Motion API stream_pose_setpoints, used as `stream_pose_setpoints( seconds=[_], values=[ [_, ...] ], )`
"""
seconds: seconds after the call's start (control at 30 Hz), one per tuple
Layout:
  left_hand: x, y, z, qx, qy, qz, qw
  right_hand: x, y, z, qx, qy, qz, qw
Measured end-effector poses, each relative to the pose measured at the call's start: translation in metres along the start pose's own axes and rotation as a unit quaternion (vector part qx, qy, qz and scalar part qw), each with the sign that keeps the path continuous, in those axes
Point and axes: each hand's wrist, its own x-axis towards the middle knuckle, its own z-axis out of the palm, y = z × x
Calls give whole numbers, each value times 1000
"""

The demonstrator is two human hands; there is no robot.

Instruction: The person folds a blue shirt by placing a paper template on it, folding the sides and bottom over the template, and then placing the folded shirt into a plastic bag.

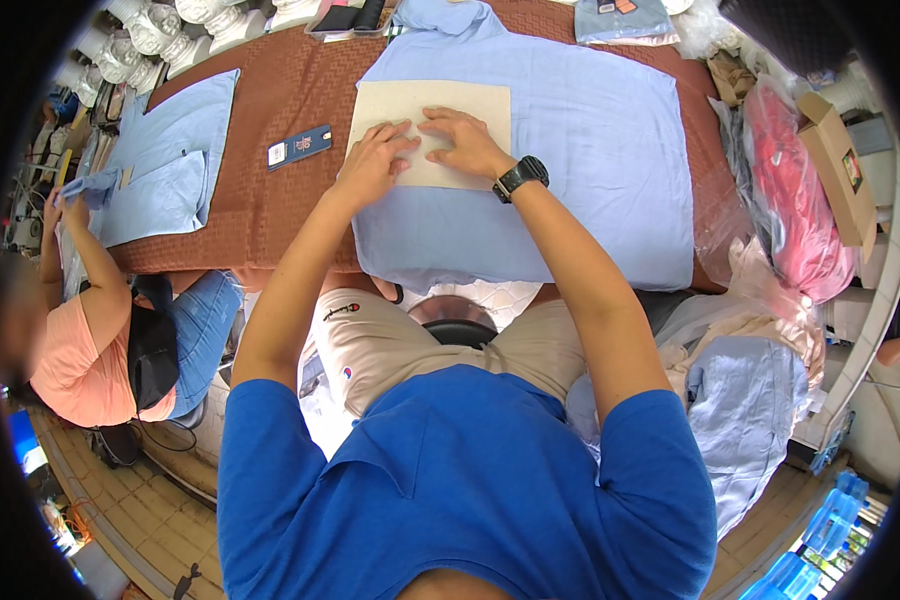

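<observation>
A light blue shirt (600, 150) lies spread on the table in front of me, its collar toward the far edge. On its left part rests a flat beige cardboard sheet (440, 97). My left hand (377, 160) lies on the sheet's left side, fingers spread and slightly bent. Beside it, my right hand (463, 142) touches the middle of the sheet with its fingers apart; a black watch is on that wrist. Neither hand grips anything. A dark blue tag (300, 147) lies on the tablecloth left of the sheet.
The table has a brown cloth (270, 220). At the left a co-worker in an orange top (90, 365) handles another blue shirt (170, 180). White mannequin forms (155, 30) stand at the far left. Bagged red fabric (795, 190), an open carton (835, 170) and blue garments (740, 410) lie right.
</observation>
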Motion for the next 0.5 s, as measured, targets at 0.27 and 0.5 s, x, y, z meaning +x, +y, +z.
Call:
stream_pose_setpoints(
  seconds=[0.27,0.5],
  values=[
    [-1,9,-14,16,-30,-33,999,-2,-1,0,-24,3,-20,1000],
    [12,9,-18,71,-73,-29,994,-18,-29,1,-111,44,-17,993]
  ],
)
